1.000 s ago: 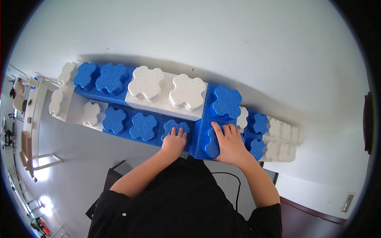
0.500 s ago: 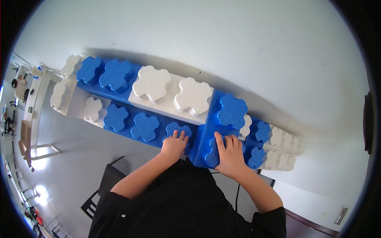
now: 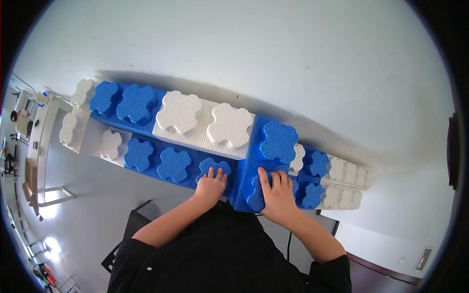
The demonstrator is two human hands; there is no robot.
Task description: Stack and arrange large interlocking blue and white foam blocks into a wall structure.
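A wall of large blue and white foam building blocks with clover-shaped studs runs across in front of me. My left hand (image 3: 211,188) lies on the stud of a lower blue block (image 3: 183,166), its fingers stretched forward and slightly apart. My right hand (image 3: 279,198) rests on the near stud of a raised blue block (image 3: 246,161) set crosswise, thumb apart from the fingers; the palm hides part of that stud. Neither hand lifts anything. Left of the raised block, behind the lower blue row, sits a white block (image 3: 204,128) with two studs.
The block row lies along a pale wall (image 3: 293,63). Further white blocks (image 3: 349,183) continue to the right. A black chair (image 3: 134,222) stands at the lower left on the grey floor (image 3: 97,205). Beyond it are a white table (image 3: 41,127) and a cardboard box (image 3: 30,183).
The view has shifted slightly, so the blocks sit a little lower and further left in the picture. Both hands stay on the same blue blocks.
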